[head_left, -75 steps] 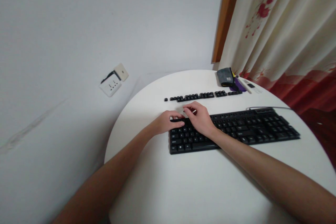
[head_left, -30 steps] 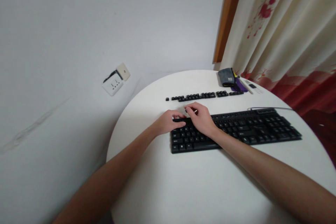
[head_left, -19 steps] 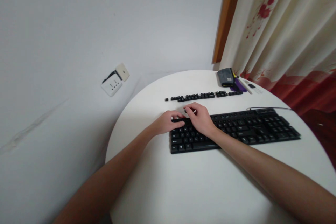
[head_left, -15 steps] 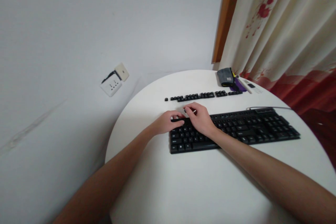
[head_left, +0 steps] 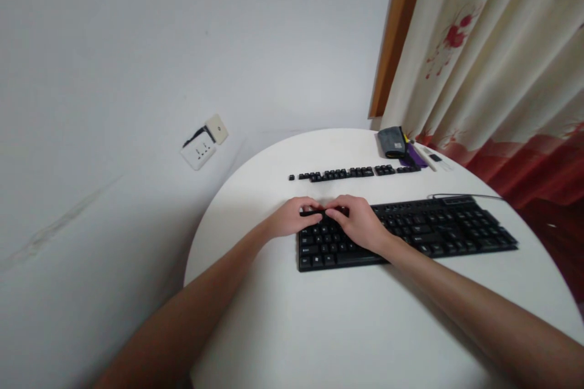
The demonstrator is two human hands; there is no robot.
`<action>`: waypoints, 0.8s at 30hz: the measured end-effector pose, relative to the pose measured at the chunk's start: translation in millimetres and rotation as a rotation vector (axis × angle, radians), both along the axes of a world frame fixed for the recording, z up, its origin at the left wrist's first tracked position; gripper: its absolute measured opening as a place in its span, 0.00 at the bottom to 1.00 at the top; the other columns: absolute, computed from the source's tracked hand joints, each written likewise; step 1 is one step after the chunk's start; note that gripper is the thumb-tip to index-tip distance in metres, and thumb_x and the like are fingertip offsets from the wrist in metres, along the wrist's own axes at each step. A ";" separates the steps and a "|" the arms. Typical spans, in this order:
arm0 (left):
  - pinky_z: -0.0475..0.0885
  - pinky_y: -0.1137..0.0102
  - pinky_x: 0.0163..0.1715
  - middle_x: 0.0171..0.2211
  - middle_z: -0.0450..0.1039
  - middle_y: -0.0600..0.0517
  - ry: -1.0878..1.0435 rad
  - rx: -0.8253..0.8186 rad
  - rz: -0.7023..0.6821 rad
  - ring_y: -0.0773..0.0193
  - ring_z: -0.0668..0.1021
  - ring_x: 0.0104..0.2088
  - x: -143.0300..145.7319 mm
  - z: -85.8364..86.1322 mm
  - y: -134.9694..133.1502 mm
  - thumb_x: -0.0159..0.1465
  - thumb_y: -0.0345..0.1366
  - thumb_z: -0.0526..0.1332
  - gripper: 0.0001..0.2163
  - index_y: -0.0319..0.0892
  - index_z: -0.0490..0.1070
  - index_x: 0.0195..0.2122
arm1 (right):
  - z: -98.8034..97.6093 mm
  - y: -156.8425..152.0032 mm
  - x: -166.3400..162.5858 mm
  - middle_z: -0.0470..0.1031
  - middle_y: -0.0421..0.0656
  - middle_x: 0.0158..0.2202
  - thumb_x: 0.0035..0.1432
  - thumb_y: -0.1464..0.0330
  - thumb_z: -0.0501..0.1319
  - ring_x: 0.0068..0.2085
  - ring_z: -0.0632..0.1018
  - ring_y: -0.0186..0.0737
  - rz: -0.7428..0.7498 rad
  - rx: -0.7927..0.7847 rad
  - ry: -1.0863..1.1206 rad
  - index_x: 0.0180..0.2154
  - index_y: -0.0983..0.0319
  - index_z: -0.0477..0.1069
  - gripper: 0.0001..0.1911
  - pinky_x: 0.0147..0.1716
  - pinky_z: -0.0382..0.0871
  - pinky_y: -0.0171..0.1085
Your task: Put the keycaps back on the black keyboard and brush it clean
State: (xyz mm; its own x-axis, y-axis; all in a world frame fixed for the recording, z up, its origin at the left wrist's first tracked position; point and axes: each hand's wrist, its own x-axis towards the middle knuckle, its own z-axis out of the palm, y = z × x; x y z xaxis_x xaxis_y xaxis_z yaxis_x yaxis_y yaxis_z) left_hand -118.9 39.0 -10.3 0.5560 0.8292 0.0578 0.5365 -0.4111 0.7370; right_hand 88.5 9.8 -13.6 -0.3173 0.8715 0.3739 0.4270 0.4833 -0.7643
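Left hand (head_left: 294, 217) is grasping the far left corner of a black keyboard (head_left: 420, 229), thumb lying over the top, fingers curling past the far edge. Right hand (head_left: 360, 220) is bending at the same far edge, thumb and fingertips coming close to the left hand's; whether it is clasping anything, cannot tell, the fingers are hiding it. Keyboard is lying flat, a long hard slab, small squarish keys crowding its face, thin cable (head_left: 465, 196) trailing from the far side. Beyond it, loose black keycaps (head_left: 335, 174) are forming a slightly uneven row with gaps; a lone keycap (head_left: 291, 177) is sitting apart at the left end. Tabletop (head_left: 328, 316) is showing smooth, white, curved at the rim. Farther right, a soft grey fabric item (head_left: 392, 142) with dark edging is lying bunched; whether it is a pouch containing something, cannot tell. Beside it, something purple (head_left: 420, 159) is spreading flat near a slim white object (head_left: 427, 158). Pleated curtain (head_left: 502, 73), cream and red, is hanging behind.
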 end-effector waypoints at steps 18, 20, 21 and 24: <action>0.70 0.65 0.47 0.43 0.79 0.48 -0.018 -0.003 -0.013 0.58 0.77 0.43 -1.5 -3.5 1.6 0.62 0.42 0.63 0.14 0.41 0.76 0.45 | -11.0 -1.1 2.5 0.77 0.43 0.34 0.60 0.70 0.64 0.40 0.73 0.42 0.043 0.095 -0.155 0.34 0.59 0.79 0.04 0.44 0.66 0.42; 0.70 0.65 0.47 0.43 0.79 0.48 -0.020 0.002 -0.015 0.58 0.77 0.43 -1.5 -3.1 1.2 0.62 0.42 0.63 0.14 0.41 0.76 0.45 | -11.0 -1.5 2.3 0.77 0.43 0.34 0.60 0.70 0.64 0.40 0.73 0.42 0.040 0.101 -0.174 0.35 0.59 0.78 0.04 0.44 0.66 0.42; 0.70 0.65 0.48 0.43 0.79 0.48 -0.021 0.006 -0.016 0.58 0.77 0.43 -1.6 -2.9 1.1 0.62 0.42 0.63 0.14 0.42 0.76 0.45 | -10.9 -1.9 2.2 0.77 0.43 0.34 0.60 0.70 0.64 0.40 0.73 0.42 0.039 0.106 -0.178 0.35 0.59 0.78 0.04 0.43 0.66 0.42; 0.69 0.65 0.48 0.43 0.79 0.48 -0.017 0.015 -0.019 0.58 0.77 0.43 -2.1 -2.4 1.1 0.62 0.41 0.63 0.13 0.42 0.77 0.45 | -10.1 -3.3 1.8 0.76 0.43 0.35 0.59 0.70 0.65 0.40 0.73 0.42 0.037 0.126 -0.186 0.34 0.59 0.77 0.02 0.43 0.66 0.42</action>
